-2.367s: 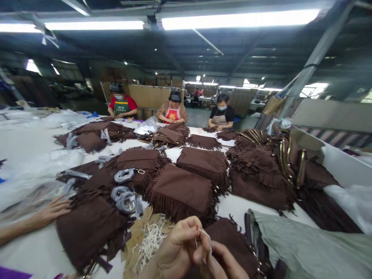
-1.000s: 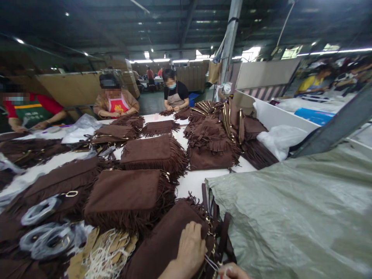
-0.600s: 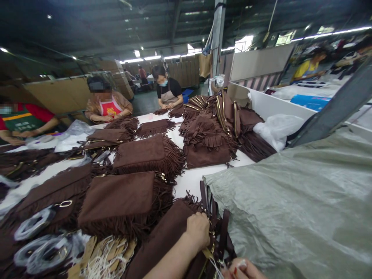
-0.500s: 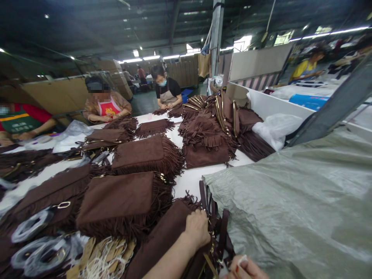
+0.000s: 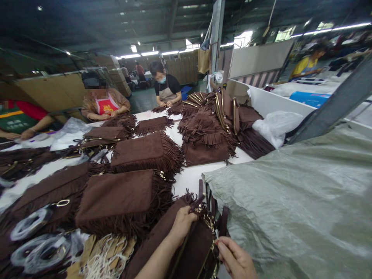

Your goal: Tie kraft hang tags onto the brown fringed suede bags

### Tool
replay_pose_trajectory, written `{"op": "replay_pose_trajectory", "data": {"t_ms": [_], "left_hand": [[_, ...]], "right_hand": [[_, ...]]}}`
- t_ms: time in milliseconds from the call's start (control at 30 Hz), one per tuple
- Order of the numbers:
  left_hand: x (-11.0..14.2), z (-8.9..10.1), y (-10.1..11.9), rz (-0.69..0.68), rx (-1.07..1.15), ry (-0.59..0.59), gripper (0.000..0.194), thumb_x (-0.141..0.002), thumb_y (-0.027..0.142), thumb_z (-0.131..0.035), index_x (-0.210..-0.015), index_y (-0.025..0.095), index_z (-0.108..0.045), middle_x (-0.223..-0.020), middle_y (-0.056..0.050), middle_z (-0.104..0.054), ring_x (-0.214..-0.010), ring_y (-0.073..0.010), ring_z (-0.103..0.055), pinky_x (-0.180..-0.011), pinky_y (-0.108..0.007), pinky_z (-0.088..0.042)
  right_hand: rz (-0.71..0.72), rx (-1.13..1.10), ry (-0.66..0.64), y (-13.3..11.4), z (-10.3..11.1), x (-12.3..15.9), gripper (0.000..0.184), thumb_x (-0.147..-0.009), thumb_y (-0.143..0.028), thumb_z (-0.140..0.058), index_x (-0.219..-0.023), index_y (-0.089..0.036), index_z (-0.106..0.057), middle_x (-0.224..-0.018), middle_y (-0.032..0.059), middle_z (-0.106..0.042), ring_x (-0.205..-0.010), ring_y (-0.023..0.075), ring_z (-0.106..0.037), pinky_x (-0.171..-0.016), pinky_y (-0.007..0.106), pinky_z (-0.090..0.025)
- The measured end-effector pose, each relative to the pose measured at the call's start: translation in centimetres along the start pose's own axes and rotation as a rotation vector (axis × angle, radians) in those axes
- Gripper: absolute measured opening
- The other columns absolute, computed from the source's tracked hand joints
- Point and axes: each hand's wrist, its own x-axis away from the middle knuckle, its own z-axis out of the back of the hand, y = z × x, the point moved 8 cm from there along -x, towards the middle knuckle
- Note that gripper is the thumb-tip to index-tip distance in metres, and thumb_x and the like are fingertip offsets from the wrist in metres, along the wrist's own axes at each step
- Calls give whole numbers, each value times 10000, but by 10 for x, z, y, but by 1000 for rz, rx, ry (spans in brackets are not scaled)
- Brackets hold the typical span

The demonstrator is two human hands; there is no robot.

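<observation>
At the front of the table lies a dark brown fringed bag [image 5: 162, 228]. My left hand [image 5: 182, 224] is closed on its top edge, near the zipper end. Just right of that hand is a cluster of gold-coloured metal hardware [image 5: 210, 223] with dark straps around it. My right hand [image 5: 236, 257] is pinched beside this hardware; a small whitish thing shows at its fingertips, too small to name. Another brown bag [image 5: 197, 248] lies between my two hands, partly covered by the left forearm.
More fringed bags [image 5: 116, 201] cover the table to the left. Tags with white strings [image 5: 109, 255] and plastic-wrapped coils [image 5: 43, 252] lie front left. A grey-green sheet [image 5: 290, 201] spreads at right, below a slanted metal post [image 5: 334, 93]. Co-workers [image 5: 106, 104] sit across the table.
My left hand has shifted slightly left and down with the bag's edge, which uncovers the metal hardware. My right hand has moved up and left to that hardware.
</observation>
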Motion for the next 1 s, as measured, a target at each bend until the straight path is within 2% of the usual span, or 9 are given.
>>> {"op": "replay_pose_trajectory", "data": {"t_ms": [67,100,167,233,333,500,667,867,1000], "left_hand": [[7,2,-13,97,413,-39,130,-590,169,-454,-692,138,-527,-584,8,-515,-545,-133,-480,-545,-240,-346],[11,1,-18,127,553,-48,155,-565,169,-476,-701,132,-541,-573,12,-525,-526,-123,-473,-535,-232,-342],[19,-1,-28,151,677,-37,180,-520,156,-521,-689,119,-569,-574,10,-551,-529,-117,-478,-538,-226,-346],[25,-4,-35,146,690,-3,172,-506,143,-544,-667,111,-594,-579,10,-564,-550,-116,-484,-553,-226,-356],[29,-7,-38,121,688,35,149,-513,128,-556,-648,111,-616,-583,19,-568,-572,-112,-481,-574,-224,-364],[30,-14,-35,124,771,-37,190,-533,134,-577,-710,110,-640,-625,5,-612,-587,-120,-501,-593,-230,-375],[30,-15,-39,113,786,-24,201,-543,132,-584,-735,117,-642,-631,6,-615,-594,-121,-503,-594,-225,-370],[33,-14,-33,87,754,-14,203,-560,128,-577,-750,119,-649,-659,4,-613,-623,-116,-488,-623,-222,-371],[34,-14,-29,85,743,-17,226,-556,114,-569,-764,115,-656,-666,6,-611,-613,-108,-475,-612,-214,-367]], "right_hand": [[140,120,12,-15,-5,-7,306,-751,-482,-519,-764,-199,-636,-617,-12,-583,-593,133,-532,-556,210,-412],[203,185,7,-21,-9,-11,283,-771,-454,-503,-774,-206,-639,-682,5,-610,-673,151,-558,-621,218,-428],[294,312,-26,-27,-20,-18,267,-809,-414,-455,-793,-214,-632,-763,27,-626,-742,165,-574,-674,228,-434],[346,435,-46,-25,-28,-25,274,-838,-385,-407,-796,-216,-619,-758,32,-618,-725,163,-579,-661,235,-435],[410,604,-11,-19,-34,-32,277,-855,-350,-382,-789,-212,-612,-739,34,-606,-692,159,-583,-653,240,-434],[471,811,-22,-14,-41,-35,274,-874,-296,-350,-797,-207,-596,-719,25,-588,-656,140,-581,-624,229,-417],[519,993,3,-20,-47,-35,247,-861,-226,-356,-713,-216,-553,-681,0,-549,-610,128,-562,-563,232,-372],[589,1131,-51,-25,-54,-35,191,-822,-152,-399,-697,-219,-527,-685,-4,-540,-637,132,-560,-577,238,-357],[585,1173,-71,-26,-54,-34,177,-807,-136,-417,-713,-220,-541,-693,2,-541,-646,139,-562,-579,241,-360]]}}
